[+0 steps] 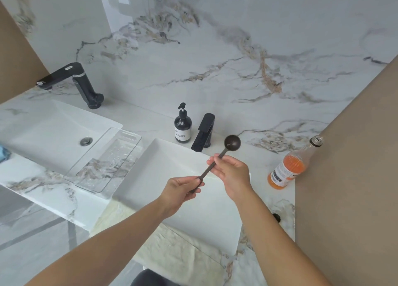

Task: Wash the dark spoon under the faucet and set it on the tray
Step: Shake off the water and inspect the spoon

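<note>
Nearest: two bare forearms reaching forward over a white rectangular basin [187,204]. Left hand [179,192] pinched shut on the tail end of a long, slim, dark brown measuring-style spoon [217,159]. Right hand [231,172] closed around the middle of the handle, thumb and fingertips gripping. Spoon held in the air above the basin, tilted, round bowl up and away, just beside a short matte-black faucet [204,133]; no water visible.

Likely light, rigid, not fragile; thin handle probably slick once wet, so best held mid-handle with a firm pinch, bowl left free for rinsing.

To the left, a clear glass rectangular tray [103,158] bridging the counter and a second white basin [49,133]. Farther back, a dark pump soap bottle [183,126]; at right, an open glass bottle of orange liquid [289,167]. Farthest, a tall black angled faucet [73,81] against a veined marble wall.
</note>
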A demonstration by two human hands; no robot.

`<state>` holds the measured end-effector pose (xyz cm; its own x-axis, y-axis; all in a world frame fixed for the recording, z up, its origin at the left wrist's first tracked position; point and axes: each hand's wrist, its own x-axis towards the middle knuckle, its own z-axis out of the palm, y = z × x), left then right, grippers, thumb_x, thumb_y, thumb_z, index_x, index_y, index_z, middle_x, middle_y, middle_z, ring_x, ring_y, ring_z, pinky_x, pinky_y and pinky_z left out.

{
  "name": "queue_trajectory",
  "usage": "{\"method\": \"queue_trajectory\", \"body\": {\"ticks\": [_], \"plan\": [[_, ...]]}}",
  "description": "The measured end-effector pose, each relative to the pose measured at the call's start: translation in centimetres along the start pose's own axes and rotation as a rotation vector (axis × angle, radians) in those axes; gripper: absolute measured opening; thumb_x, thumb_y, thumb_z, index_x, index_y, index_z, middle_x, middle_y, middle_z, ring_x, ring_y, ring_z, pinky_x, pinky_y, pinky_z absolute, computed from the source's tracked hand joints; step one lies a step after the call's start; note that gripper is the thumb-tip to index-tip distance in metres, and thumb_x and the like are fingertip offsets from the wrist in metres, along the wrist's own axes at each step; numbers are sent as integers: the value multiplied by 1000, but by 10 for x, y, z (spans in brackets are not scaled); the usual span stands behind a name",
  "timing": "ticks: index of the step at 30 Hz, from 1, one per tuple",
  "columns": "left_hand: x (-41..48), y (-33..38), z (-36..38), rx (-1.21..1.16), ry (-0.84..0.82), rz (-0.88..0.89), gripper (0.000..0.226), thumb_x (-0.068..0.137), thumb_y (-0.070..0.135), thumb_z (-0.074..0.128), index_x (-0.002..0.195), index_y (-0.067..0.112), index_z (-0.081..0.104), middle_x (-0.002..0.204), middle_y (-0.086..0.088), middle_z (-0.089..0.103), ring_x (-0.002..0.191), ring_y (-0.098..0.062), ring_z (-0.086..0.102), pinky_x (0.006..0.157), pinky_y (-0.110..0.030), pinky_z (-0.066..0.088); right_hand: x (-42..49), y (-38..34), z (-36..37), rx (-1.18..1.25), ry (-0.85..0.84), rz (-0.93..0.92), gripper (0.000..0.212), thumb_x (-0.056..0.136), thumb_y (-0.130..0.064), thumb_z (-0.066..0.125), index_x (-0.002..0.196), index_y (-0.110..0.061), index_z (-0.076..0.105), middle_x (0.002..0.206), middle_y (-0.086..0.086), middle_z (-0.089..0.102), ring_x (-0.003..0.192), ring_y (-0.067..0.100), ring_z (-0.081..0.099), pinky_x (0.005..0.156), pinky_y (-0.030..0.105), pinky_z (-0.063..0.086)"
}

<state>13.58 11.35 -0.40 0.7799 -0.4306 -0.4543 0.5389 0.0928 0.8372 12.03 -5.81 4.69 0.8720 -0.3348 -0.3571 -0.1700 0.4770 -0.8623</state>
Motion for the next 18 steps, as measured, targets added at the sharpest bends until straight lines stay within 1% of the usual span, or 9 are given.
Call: {"method": "queue_trajectory", "body": {"ticks": [2, 5, 8, 11, 13, 15, 16, 17, 18], "plan": [[1, 4, 0, 82, 11, 49, 27, 93, 11, 66, 111, -9, 71, 82, -3, 71, 71, -12, 63, 67, -20, 49, -5, 9, 3, -8, 54, -6, 9, 89, 3, 68, 97, 2, 71, 80, 13, 77, 78, 24, 76, 77, 32, 63], [1, 8, 2, 176, 1, 97, 23, 92, 11, 68, 106, -6, 74, 81, -6, 71, 72, -16, 64, 72, -26, 51, -14, 22, 9, -166, 11, 32, 10, 85, 2, 72, 94, 0, 71, 80, 15, 75, 75, 26, 72, 88, 39, 61], [-2, 8, -7, 202, 23, 88, 15, 87, 8, 73, 100, 1, 78, 87, -14, 75, 73, -18, 72, 71, -26, 58, -7, 5, 2, -80, 37, 26, 5, 83, 4, 73, 88, 2, 72, 75, 13, 76, 76, 28, 75, 80, 38, 63], [-3, 8, -16, 176, 23, 94, 8, 83, 7, 78, 90, 4, 80, 88, -18, 75, 72, -23, 75, 70, -30, 62, -1, -6, 1, 85, 58, 14, 7, 86, 4, 71, 81, -1, 73, 81, 12, 76, 81, 29, 76, 72, 32, 64], [-3, 9, -20, 336, 45, 151, 11, 80, 17, 81, 91, 13, 78, 81, -7, 76, 64, -22, 73, 64, -29, 61, -4, 2, 6, 23, 68, 19, 3, 86, 2, 72, 85, 0, 73, 82, 12, 75, 82, 28, 76, 77, 34, 64], [-4, 7, -26, 667, 50, 283, 13, 78, 29, 79, 89, 28, 71, 62, 13, 67, 49, -9, 57, 52, -18, 48, -4, 11, 12, -84, 119, 23, 3, 84, -2, 75, 87, 0, 74, 81, 12, 75, 78, 26, 76, 76, 34, 64], [-4, 6, -29, 800, 31, 351, 9, 81, 32, 75, 86, 30, 68, 56, 16, 60, 47, -6, 49, 50, -15, 42, -3, 13, 14, -116, 142, 28, 6, 83, -4, 76, 87, -1, 74, 81, 11, 75, 76, 25, 75, 71, 31, 63], [-5, 8, -30, 857, 3, 376, 2, 85, 31, 68, 85, 31, 67, 56, 14, 58, 48, -5, 47, 50, -15, 40, -2, 13, 17, -120, 137, 38, 8, 83, -6, 77, 89, -1, 75, 81, 10, 74, 75, 24, 75, 68, 29, 62], [-6, 10, -31, 840, -23, 351, 8, 91, 28, 62, 85, 30, 68, 62, 11, 62, 51, -6, 52, 53, -17, 43, -2, 13, 18, -97, 97, 51, 11, 82, -8, 78, 91, -1, 75, 82, 9, 75, 75, 22, 74, 66, 28, 61]]}}
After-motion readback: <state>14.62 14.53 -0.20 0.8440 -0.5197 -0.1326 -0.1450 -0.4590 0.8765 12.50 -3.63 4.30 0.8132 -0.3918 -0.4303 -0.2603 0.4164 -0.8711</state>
